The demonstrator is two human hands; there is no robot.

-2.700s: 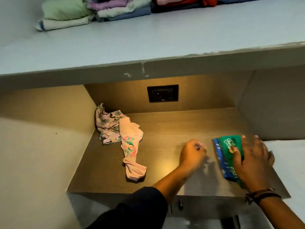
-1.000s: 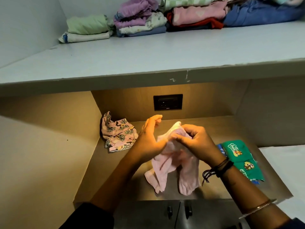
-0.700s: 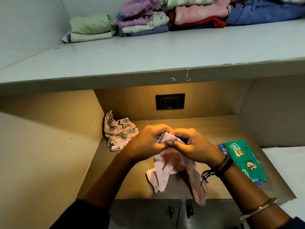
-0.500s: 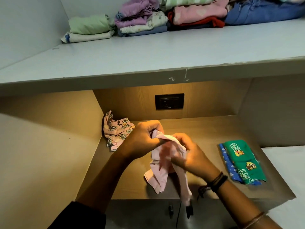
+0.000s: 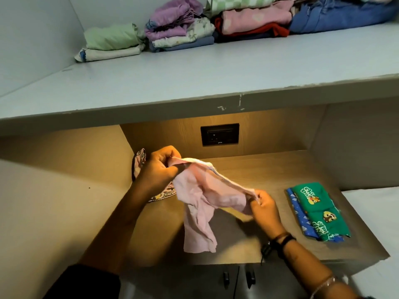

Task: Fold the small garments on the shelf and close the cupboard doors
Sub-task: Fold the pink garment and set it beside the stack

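Since half a second ago the two hands have drawn apart, so the pale pink cotton garment [image 5: 200, 203] is now stretched between them instead of bunched.

Nearest the camera, straight below the black wall socket plate [image 5: 219, 134], two dark handles [image 5: 226, 279] sit side by side on the grey cupboard doors [image 5: 194, 281], which meet at a thin seam. Above them runs the front edge of the lit wooden shelf [image 5: 269, 173].

The left hand [image 5: 159, 169], below and left of the socket, is clenched on one end of the pink garment's upper hem. The right hand [image 5: 264, 209], below and a little right of the socket, pinches the other end. The garment is lifted off the board, with one loose leg hanging toward the front edge. Bare wood lies open under it and between the right hand and the folded pieces.

Well right of the socket and lower, two folded garments lie stacked: one green cartoon-print cloth [image 5: 319, 210] on one blue patterned cloth [image 5: 302, 221], just inside the shelf's slanted right edge. Left of the socket, one crumpled pink printed garment [image 5: 140, 160] lies against the side wall, mostly hidden by the left hand.

Above the socket, the grey upper shelf [image 5: 194, 83] overhangs, its chipped front lip clear. Four piles of folded clothes [image 5: 181, 29] line its back, the rightmost cut by the frame.
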